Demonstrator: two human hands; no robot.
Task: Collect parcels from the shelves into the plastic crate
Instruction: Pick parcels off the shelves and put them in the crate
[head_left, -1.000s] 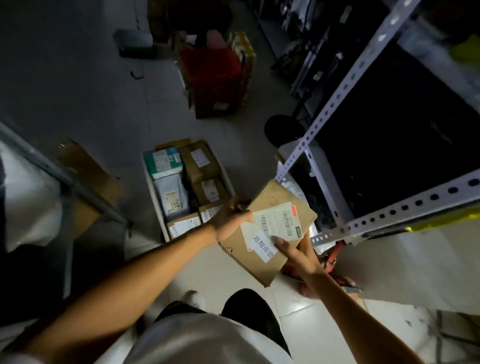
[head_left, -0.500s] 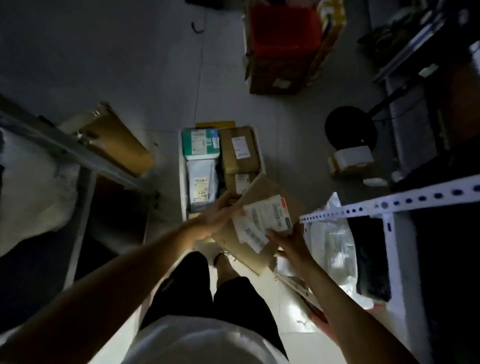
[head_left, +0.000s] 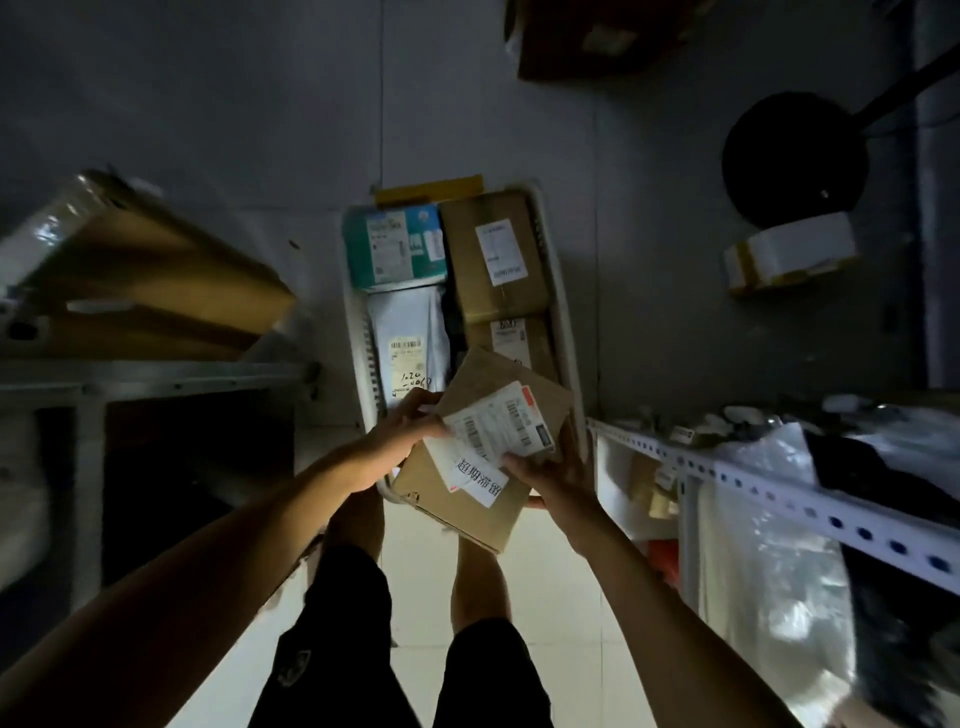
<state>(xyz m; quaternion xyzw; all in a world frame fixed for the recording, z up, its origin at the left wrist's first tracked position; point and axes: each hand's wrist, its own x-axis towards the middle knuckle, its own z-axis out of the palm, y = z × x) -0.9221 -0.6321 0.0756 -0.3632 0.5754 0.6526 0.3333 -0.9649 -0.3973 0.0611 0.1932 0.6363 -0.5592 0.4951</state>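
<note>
A person stands over a white crate (head_left: 563, 312) at the centre of the frame, holding a flat brown parcel (head_left: 470, 499) in both hands just above the crate's near end. The parcel's long axis runs diagonally, from the lower centre of the frame up toward the crate's right wall, and its far corner already overhangs the boxes inside.

The left hand (head_left: 402, 436) grips the parcel's upper-left edge, fingers curled over it beside the white label (head_left: 496, 434). The right hand (head_left: 553, 475) holds the lower-right edge, thumb on top near the label and fingers wrapped beneath, out of sight. The parcel lies between the two hands, tilted, its face turned up to the camera.

The crate already holds a teal box (head_left: 397, 247) and a brown box (head_left: 493, 257) at its far end, with a white mailer (head_left: 410, 343) and a smaller box (head_left: 511, 338) nearer the person. The free room, by the look of it, is at the near end, directly below the parcel, so the coming move seems to be a short lowering forward and down. Both hands are equally close to that spot. Metal shelving (head_left: 779, 488) stands at the right of the frame, another rack (head_left: 156, 371) at the left.
</note>
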